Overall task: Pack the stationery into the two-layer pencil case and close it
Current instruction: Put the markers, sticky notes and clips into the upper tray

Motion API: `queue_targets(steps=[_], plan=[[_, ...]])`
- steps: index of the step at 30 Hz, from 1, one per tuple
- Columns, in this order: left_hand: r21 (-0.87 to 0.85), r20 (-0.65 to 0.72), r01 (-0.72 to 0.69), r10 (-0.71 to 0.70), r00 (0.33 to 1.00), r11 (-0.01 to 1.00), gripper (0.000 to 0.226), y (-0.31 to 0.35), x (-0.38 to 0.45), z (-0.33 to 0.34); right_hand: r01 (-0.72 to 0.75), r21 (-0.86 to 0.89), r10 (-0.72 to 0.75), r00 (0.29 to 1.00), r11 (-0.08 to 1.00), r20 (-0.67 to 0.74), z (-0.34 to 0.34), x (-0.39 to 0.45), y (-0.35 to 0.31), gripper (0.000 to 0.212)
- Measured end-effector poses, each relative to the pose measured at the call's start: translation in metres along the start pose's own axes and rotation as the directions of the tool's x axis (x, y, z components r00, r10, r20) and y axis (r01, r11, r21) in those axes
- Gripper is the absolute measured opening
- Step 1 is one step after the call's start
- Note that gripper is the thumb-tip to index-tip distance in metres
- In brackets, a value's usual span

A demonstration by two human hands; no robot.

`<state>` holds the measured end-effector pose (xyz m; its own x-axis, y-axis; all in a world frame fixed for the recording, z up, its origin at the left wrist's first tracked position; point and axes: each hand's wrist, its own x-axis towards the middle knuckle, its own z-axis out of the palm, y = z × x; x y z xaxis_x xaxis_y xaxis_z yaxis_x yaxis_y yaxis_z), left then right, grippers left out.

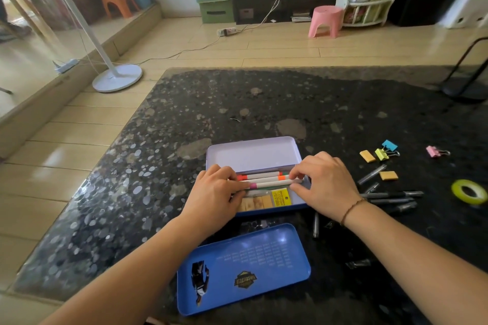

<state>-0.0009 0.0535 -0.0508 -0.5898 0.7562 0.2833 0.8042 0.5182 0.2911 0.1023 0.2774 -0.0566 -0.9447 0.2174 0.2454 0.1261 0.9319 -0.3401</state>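
Observation:
A blue metal pencil case (253, 155) lies open on the dark table, its lid tilted back. Inside lie several white markers (264, 179) with coloured ends and a packet of sticky tabs (274, 199). My left hand (215, 192) pinches the left ends of the markers. My right hand (324, 182) pinches their right ends. A separate blue tray layer (243, 269) rests on the table in front of the case. To the right lie black pens (393, 199), binder clips (385, 150), yellow erasers (388, 175) and a roll of yellow tape (468, 191).
The speckled table (184, 103) ends at the left over a tiled floor. A black stand base (464, 90) sits at the far right of the table. Small dark parts (357, 263) lie near my right forearm.

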Motion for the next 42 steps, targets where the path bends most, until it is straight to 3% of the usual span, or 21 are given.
queue_targets(steps=[8,11,13,16,19,21,25,30,33,37,39,42], plan=[[-0.041,-0.043,0.172,-0.173,0.984,0.984,0.009,0.004,0.007,0.003,-0.013,0.001,0.013,0.999,1.000,-0.052,0.007,0.002,-0.005,0.003],[-0.025,-0.089,0.157,-0.159,0.983,0.987,0.011,0.005,0.008,0.004,0.007,-0.001,-0.007,0.997,1.000,-0.080,0.003,-0.002,-0.002,0.011],[-0.011,-0.041,0.092,-0.092,0.995,0.996,0.041,0.005,0.007,0.003,0.027,-0.049,-0.033,0.991,0.998,-0.131,-0.007,-0.006,0.005,0.023],[0.129,0.212,0.005,-0.033,0.977,0.992,0.093,0.005,0.009,0.001,-0.101,-0.053,0.086,0.971,0.993,-0.223,-0.028,-0.009,0.033,0.021],[0.093,0.302,0.002,-0.030,0.953,0.996,0.104,0.006,0.014,0.006,-0.318,-0.035,0.305,0.930,0.947,-0.206,-0.047,-0.013,0.082,0.029],[0.016,0.288,0.036,-0.039,0.957,0.999,0.106,0.005,0.016,0.008,-0.379,-0.050,0.374,0.923,0.924,-0.091,-0.056,-0.015,0.114,0.041],[-0.039,0.293,0.042,-0.029,0.956,0.998,0.106,0.008,0.017,0.013,-0.359,-0.102,0.372,0.912,0.928,0.174,-0.064,-0.015,0.148,0.041],[0.077,0.301,-0.102,0.075,0.951,0.992,0.091,0.026,0.021,0.018,-0.298,-0.276,0.343,0.930,0.914,0.134,-0.070,-0.017,0.154,0.032],[0.034,0.264,-0.229,0.212,0.941,0.973,0.073,0.036,0.023,0.018,-0.236,-0.323,0.297,0.942,0.917,0.157,-0.073,-0.019,0.155,0.026],[0.025,0.342,-0.428,0.395,0.853,0.903,0.049,0.040,0.026,0.018,-0.292,-0.276,0.355,0.909,0.916,0.217,-0.087,-0.016,0.149,0.009],[0.041,0.377,-0.456,0.409,0.831,0.889,0.049,0.037,0.025,0.018,-0.340,-0.249,0.385,0.909,0.907,0.162,-0.098,-0.014,0.142,0.015],[0.050,0.410,-0.451,0.393,0.823,0.891,0.050,0.030,0.021,0.018,-0.308,-0.144,0.304,0.951,0.940,-0.047,-0.112,-0.013,0.118,0.012]])
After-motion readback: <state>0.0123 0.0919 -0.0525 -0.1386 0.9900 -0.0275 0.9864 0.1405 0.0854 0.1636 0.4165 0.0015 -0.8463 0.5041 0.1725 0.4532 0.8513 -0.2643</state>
